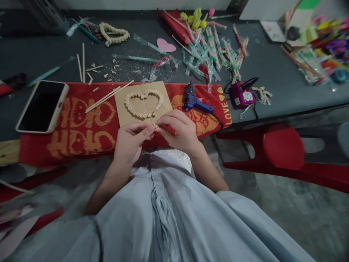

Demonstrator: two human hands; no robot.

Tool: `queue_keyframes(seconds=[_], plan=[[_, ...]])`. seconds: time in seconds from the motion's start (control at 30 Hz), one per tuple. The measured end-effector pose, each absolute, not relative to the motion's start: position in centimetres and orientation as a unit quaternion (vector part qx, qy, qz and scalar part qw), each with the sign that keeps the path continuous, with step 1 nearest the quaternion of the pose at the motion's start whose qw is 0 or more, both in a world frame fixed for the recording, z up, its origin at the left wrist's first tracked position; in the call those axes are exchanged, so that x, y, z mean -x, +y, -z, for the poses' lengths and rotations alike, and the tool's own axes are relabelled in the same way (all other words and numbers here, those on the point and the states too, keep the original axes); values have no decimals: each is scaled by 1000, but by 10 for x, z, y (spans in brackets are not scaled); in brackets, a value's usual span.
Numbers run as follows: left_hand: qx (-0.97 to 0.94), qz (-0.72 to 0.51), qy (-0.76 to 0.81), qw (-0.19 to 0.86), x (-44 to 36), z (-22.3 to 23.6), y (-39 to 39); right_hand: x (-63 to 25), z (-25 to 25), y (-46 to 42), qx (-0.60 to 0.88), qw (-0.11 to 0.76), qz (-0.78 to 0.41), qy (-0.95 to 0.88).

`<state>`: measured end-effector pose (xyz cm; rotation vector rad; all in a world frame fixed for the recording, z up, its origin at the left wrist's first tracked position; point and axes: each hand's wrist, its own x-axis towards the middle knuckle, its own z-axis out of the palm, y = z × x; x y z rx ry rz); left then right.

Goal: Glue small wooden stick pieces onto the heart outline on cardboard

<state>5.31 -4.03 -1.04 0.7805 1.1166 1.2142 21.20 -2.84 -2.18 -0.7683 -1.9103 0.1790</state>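
My left hand [133, 140] and my right hand [181, 129] meet at the table's front edge. Their fingertips pinch a small pale piece [155, 126] between them; most of it is hidden, so its kind is unclear. Just beyond lies a heart outline [128, 106] built of short pale stick pieces, flat on a square of brown cardboard [122, 120]. A blue hot glue gun [200, 104] rests on the red towel [105, 151], to the right of the cardboard. Two long thin sticks [106, 97] lie to its left, partly over the cardboard's edge.
A phone [42, 106] lies at the left. Cut stick bits [105, 75], a second pale stick frame [113, 34], a pink paper heart [166, 45] and wrapped stick bundles [231, 54] lie farther back. A purple device [242, 95] with a cord stands at the right, near red stools [283, 145].
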Motion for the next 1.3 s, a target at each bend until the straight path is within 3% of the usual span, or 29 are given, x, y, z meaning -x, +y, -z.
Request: queue_keyframes(seconds=[0.37,0.63,0.73,1.0,1.3], plan=[[-345,-498,488,629,-50,15,-38,-214,27,-28,314,498,-96,-802],[-334,-509,515,604,-52,12,-31,-266,27,-29,420,458,-42,-782],[-326,-504,516,611,-53,10,-31,-301,30,-24,479,410,-2,-776],[-290,-482,546,621,-58,-3,-33,-359,19,-12,620,153,37,-769],[-287,-479,544,626,-58,0,-30,-353,18,-32,592,51,-61,-802]])
